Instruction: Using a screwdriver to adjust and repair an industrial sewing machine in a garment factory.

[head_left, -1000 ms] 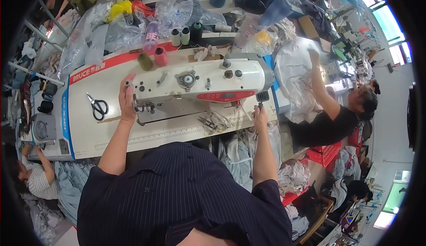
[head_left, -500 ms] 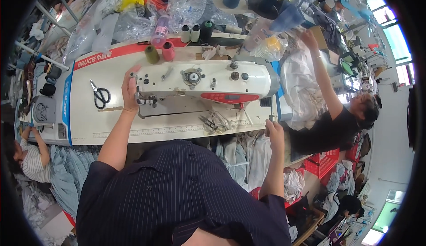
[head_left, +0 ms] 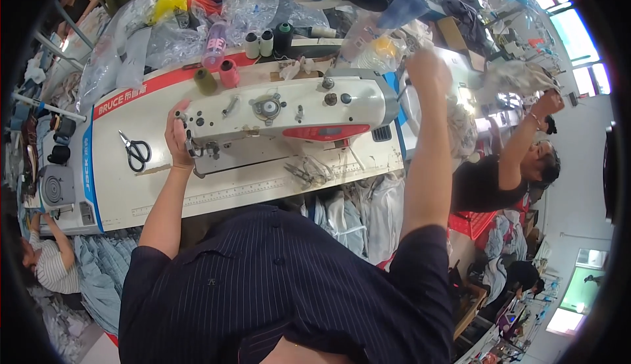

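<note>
A white sewing machine (head_left: 243,117) with a red control panel stretches across the table before me. My left hand (head_left: 176,134) is wrapped round its left end. At the machine's right end, my raised right hand (head_left: 428,71) is closed and smeared by motion. From that fist the thin shaft of a screwdriver (head_left: 403,92) points down toward the machine's rounded end; its handle is hidden in the fingers. Black-handled scissors (head_left: 135,151) lie left of my left hand. Tweezers-like metal tools (head_left: 305,172) and thread scraps lie in front of the machine.
Behind the machine stand an olive thread spool (head_left: 205,82), a pink spool (head_left: 229,73), several other cones and a purple bottle (head_left: 215,45). Plastic bags (head_left: 174,42) pile up farther back. A co-worker (head_left: 499,173) at the right lifts pale cloth; another person (head_left: 49,259) works at the left.
My right hand has risen from the table's front edge to beside the machine's far right end, carrying the screwdriver. My left hand stays on the machine. The right co-worker has lifted cloth.
</note>
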Available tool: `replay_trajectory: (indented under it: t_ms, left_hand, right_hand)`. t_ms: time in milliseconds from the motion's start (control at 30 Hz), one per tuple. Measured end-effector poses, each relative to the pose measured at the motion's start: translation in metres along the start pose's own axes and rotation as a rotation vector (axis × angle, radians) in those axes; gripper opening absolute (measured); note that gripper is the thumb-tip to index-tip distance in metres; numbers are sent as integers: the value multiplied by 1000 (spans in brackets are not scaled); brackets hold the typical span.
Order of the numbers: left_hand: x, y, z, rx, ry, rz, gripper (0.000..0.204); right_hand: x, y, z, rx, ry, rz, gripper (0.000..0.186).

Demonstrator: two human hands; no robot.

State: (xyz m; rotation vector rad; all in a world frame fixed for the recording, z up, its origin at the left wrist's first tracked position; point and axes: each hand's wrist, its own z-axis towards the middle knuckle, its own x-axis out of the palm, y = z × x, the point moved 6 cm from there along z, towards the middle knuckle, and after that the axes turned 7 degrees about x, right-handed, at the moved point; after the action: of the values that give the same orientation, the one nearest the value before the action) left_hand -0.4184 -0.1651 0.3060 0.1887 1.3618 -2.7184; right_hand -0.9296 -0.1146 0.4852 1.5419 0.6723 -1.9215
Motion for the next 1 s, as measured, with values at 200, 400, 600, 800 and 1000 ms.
replay_trajectory:
  t_ms: [200,400,600,800,1000]
  left_hand:
    - [-1,6,-1,-26,18,-15,46]
    - [-4,7,-1,7,6,2,52]
    - [1,15,-3,2,12,-14,54]
    - [-1,7,-4,2,9,30,56]
    - [-2,10,-5,-2,12,18,56]
  right_hand:
    - [30,8,4,-165,-4,-29,28]
    - [118,-122,-144,4,-329,681,19]
    - [243,-137,-192,272,-94,1342,26]
    - [177,-132,-221,323,-19,1242,21]
    - [117,-144,-256,317,-21,984,18]
